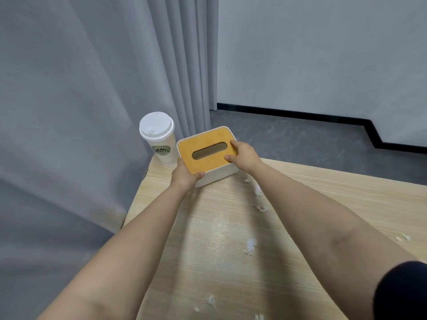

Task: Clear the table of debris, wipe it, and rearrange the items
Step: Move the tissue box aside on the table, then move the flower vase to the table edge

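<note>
Nearest the camera, small white scraps of debris (250, 245) are scattered over the light wooden table (231, 273), with more bits trailing toward its far end. Beyond them, two bare forearms are stretched forward to the far left corner of the table, where a white tissue box (209, 155) with an orange-brown slotted lid is grasped from both sides. The left hand (184, 175) is wrapped around the box's near left corner, thumb hooked over the lid edge. The right hand (243, 154) is clamped on the right end, fingers laid on the lid. Just beside the box, on its left, a lidded white paper cup (159, 137) is stood upright. Behind, grey curtains (92, 88) are hung.
</note>
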The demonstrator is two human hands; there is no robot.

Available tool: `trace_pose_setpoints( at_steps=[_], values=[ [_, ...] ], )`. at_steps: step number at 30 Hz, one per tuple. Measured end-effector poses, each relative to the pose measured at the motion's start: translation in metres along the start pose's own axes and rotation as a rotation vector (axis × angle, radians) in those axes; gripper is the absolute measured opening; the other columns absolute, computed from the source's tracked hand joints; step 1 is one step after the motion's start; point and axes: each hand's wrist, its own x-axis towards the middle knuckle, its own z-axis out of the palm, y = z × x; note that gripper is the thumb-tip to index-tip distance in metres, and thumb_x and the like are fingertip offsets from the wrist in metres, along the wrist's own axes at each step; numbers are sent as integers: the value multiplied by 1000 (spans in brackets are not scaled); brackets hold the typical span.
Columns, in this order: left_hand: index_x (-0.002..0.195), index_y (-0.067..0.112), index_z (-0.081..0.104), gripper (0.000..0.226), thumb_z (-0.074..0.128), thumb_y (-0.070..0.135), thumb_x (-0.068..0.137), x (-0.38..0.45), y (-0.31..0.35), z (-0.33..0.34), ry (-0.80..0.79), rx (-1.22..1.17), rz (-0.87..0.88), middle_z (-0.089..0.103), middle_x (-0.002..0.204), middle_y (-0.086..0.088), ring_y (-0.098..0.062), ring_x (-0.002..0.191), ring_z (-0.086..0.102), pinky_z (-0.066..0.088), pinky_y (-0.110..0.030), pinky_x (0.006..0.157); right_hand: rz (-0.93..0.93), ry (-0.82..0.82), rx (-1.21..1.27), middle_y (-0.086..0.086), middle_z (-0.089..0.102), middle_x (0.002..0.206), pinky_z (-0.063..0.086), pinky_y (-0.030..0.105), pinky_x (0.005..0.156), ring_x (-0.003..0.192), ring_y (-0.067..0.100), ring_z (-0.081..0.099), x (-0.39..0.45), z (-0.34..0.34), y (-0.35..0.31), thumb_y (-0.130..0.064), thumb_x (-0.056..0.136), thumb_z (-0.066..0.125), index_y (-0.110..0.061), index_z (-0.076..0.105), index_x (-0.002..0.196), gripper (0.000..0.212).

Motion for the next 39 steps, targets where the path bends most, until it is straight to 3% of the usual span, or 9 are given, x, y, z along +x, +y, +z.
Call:
trace_pose_setpoints(
  at_steps=[5, 10, 16, 21, 26, 31, 39],
  values=[
    [136, 14, 33, 68, 72, 15, 81, 0, -2, -1, -21, 21, -7, 51, 130, -7, -27, 120, 47, 40, -36, 98, -16, 5, -13, 10, 38, 144, 33, 38, 106, 129, 27, 40, -1, 3, 3, -26, 92, 58, -13, 25, 146, 65],
    [137, 17, 31, 66, 69, 17, 83, -7, 1, -4, -44, 37, -33, 51, 130, -8, -29, 118, 49, 45, -47, 97, -19, 28, 54, 8, 35, 147, 30, 36, 109, 132, 24, 36, -12, 1, 11, -29, 93, 54, -10, 30, 144, 60],
    [140, 11, 30, 66, 66, 16, 85, -29, 13, -4, 39, 180, 50, 44, 137, -12, -30, 123, 44, 37, -32, 92, -23, 83, 189, 5, 41, 144, 33, 39, 110, 132, 21, 38, -49, -4, 30, -27, 91, 57, -14, 42, 139, 52],
    [145, 19, 26, 69, 63, 25, 86, -53, 23, 15, 128, 437, 197, 22, 152, -8, -24, 139, 23, 31, -42, 108, 39, 135, 200, 5, 35, 149, 31, 38, 111, 134, 23, 36, -91, -14, 54, -28, 91, 59, -13, 36, 142, 58],
    [146, 19, 26, 69, 62, 28, 88, -92, 24, 60, -68, 473, 341, 25, 151, -4, -21, 138, 27, 30, -36, 110, 93, 197, 228, 6, 38, 146, 32, 37, 109, 131, 23, 40, -143, -21, 89, -29, 89, 61, -12, 39, 140, 58],
    [143, 19, 33, 61, 58, 15, 87, -139, 22, 111, -231, 536, 490, 30, 150, -3, -17, 138, 27, 29, -30, 108, 176, 283, 262, 6, 43, 143, 34, 36, 108, 127, 23, 45, -206, -33, 140, -31, 88, 63, -15, 43, 138, 57],
    [144, 20, 30, 64, 59, 18, 87, -217, 32, 201, -445, 570, 538, 31, 148, -4, -19, 133, 36, 31, -29, 103, 288, 430, 310, 5, 44, 141, 37, 31, 99, 120, 22, 49, -311, -67, 225, -29, 88, 62, -16, 43, 137, 54]
  ],
)
